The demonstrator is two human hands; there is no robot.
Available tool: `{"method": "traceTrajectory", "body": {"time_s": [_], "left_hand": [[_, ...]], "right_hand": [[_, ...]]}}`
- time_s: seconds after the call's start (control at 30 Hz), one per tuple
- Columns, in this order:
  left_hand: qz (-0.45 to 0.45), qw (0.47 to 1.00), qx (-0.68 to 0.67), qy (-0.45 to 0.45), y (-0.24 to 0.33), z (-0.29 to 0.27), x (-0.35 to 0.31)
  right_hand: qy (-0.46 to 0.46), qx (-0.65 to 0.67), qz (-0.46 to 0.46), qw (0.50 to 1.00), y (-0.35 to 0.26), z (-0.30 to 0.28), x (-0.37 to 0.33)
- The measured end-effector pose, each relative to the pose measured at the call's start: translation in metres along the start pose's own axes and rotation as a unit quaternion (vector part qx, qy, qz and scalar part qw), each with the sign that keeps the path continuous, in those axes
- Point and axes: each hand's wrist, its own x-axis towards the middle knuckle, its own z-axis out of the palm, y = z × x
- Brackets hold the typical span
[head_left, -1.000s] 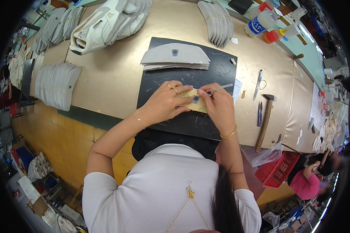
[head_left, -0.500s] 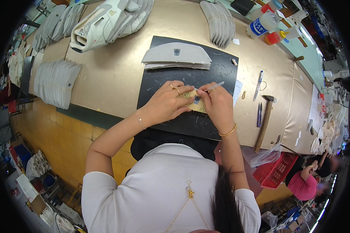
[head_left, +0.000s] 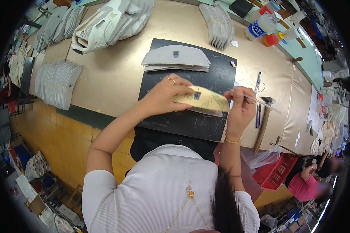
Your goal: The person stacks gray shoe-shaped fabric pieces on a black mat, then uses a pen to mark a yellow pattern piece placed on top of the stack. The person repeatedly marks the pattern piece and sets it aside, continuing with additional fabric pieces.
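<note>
My left hand (head_left: 165,97) grips the left end of a long, curved cream template (head_left: 212,100) with green marks on it. A small window in the template shows a dark patch below. Part of a light grey cut piece (head_left: 206,112) shows beneath its lower edge. To the right, my right hand (head_left: 241,106) is closed around a slim, pale, pen-like stick (head_left: 269,106) that points right. Its fingertips are close to the template's right end; whether they touch it I cannot tell. Beyond both hands, a small stack of grey shoe pieces (head_left: 176,55) lies on the black mat (head_left: 163,120).
On the right lie a hammer (head_left: 263,130), tweezers (head_left: 258,116) and a blue-capped pen (head_left: 258,82). Stacks of grey pieces (head_left: 56,84) stand left and far, beside a shoe upper (head_left: 101,27). Bottles (head_left: 260,26) line the far right edge. A red basket (head_left: 274,171) sits below right.
My right hand has moved right, away from the template's middle, with the stick swung to point right. The template, earlier mostly covered by my hands, now shows more and looks tilted up in my left hand.
</note>
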Motion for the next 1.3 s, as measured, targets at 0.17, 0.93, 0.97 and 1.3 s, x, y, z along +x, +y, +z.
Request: {"method": "traceTrajectory", "body": {"time_s": [0.17,0.93,0.97,1.3], "left_hand": [[0.01,0.991,0.038,0.129,-0.016,-0.034,0.015],[0.062,0.993,0.099,0.008,-0.002,0.017,-0.013],[0.059,0.994,0.095,0.008,-0.002,0.017,-0.014],[0.069,0.994,0.087,0.002,-0.004,0.017,-0.014]], "right_hand": [[0.036,0.026,-0.041,0.998,-0.011,-0.015,0.001],[-0.054,0.005,0.044,0.998,-0.001,-0.005,-0.011],[-0.068,-0.009,0.045,0.997,0.0,-0.006,-0.011],[-0.147,-0.135,0.062,0.978,0.014,0.006,-0.008]]}}
